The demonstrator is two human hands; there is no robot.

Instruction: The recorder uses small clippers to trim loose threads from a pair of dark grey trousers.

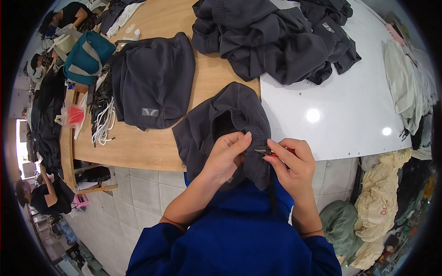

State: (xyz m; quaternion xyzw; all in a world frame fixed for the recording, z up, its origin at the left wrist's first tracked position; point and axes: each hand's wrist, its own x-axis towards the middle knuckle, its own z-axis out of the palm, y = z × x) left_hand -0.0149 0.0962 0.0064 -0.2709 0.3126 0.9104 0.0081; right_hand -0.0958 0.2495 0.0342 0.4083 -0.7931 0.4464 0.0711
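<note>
Garment (252, 103), dark grey, one: overhangs the near edge of the table (138, 149); I pinch it in my left fingers (240, 144). Snips (263, 150), one: gripped in my right fingers (289, 158), blades at the garment. Cords (105, 125), white, one bundle: table's left end.

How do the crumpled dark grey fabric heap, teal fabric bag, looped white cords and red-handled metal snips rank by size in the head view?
1. Fabric heap
2. Teal bag
3. White cords
4. Snips, partly hidden by the right hand

Near, downward fisheye view from the head, over a garment (248, 115)
</note>
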